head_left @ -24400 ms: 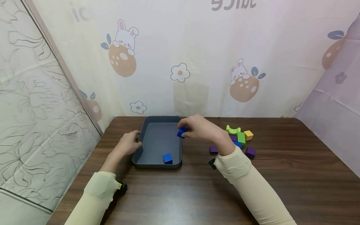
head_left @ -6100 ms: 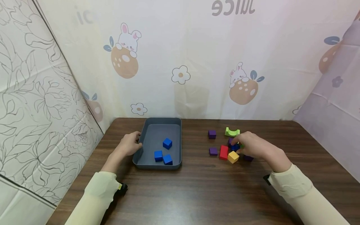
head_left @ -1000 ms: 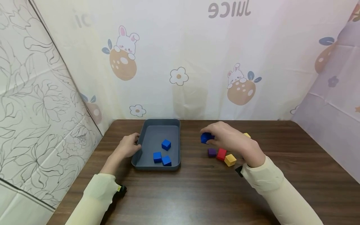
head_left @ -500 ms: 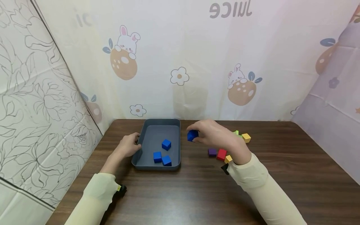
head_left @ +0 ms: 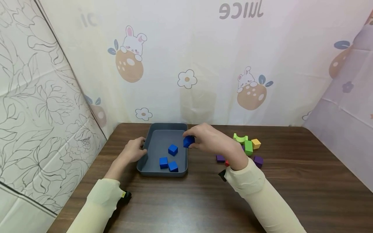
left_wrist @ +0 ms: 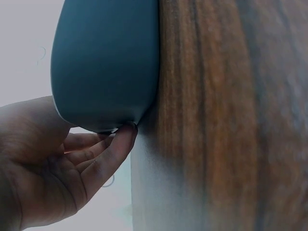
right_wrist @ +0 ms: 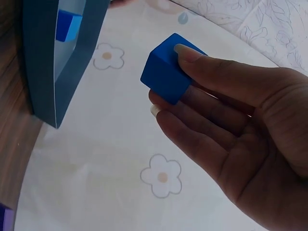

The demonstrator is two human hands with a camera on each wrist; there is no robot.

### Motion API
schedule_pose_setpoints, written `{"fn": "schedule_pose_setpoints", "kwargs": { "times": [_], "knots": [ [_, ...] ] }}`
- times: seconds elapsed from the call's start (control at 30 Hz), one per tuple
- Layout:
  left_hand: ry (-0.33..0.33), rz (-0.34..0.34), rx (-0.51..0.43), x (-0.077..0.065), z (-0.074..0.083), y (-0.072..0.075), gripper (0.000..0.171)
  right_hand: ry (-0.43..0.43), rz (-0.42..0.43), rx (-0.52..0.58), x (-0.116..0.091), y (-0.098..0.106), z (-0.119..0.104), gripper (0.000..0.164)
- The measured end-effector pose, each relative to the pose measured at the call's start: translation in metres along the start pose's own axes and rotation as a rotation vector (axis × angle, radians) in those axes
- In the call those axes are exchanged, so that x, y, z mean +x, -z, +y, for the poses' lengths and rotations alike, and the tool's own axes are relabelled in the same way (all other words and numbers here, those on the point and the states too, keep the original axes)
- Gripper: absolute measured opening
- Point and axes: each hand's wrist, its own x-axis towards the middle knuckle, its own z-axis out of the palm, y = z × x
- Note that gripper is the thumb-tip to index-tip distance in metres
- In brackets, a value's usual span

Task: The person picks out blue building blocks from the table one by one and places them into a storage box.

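The dark grey tray stands at the left of the table with three blue cubes in it. My left hand grips the tray's left wall; in the left wrist view its fingertips press the outside and the thumb is hidden. Over the tray's right rim, my right hand pinches another blue cube between thumb and fingers. One blue cube inside the tray also shows in the right wrist view.
Right of my right hand lie loose blocks: a light green arch, a green block, a yellow cube, a purple cube and a purple block. A red block is mostly hidden by the right wrist. A printed curtain hangs behind the table.
Over the last second my right hand has carried the blue cube leftward from near the block pile to the tray's right rim. The left hand has stayed on the tray.
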Motion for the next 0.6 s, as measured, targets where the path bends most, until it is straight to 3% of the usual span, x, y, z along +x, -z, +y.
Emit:
{"fn": "schedule_pose_setpoints", "kwargs": {
  "times": [0.6],
  "knots": [
    [0.004,0.010,-0.003,0.001,-0.001,0.000,0.048,0.050,-0.024,-0.014,0.018,-0.017,-0.003,0.037]
  ]
}}
